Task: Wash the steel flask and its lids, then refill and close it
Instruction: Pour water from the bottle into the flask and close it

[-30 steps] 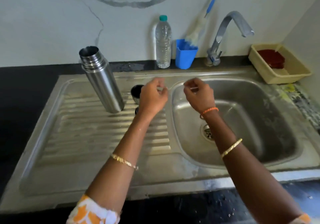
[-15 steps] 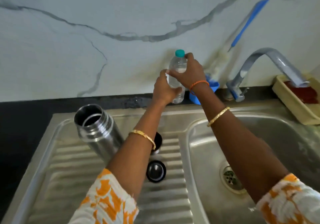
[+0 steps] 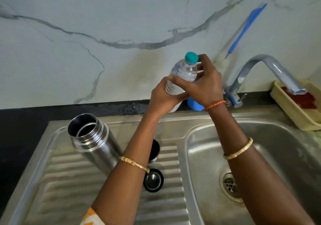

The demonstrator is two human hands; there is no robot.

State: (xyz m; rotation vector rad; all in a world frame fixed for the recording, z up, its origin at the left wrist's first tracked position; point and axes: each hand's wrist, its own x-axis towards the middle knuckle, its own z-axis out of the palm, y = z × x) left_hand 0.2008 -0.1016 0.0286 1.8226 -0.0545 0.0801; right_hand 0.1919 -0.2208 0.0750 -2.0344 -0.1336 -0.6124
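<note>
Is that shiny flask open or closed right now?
Open. The flask stands on the drainboard with its mouth bare, and a black lid lies apart beside it.

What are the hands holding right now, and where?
The plastic water bottle: left hand grips its lower body, right hand its upper body near the teal cap.

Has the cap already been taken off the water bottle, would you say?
No, the teal cap sits on the bottle, which both hands hold.
</note>
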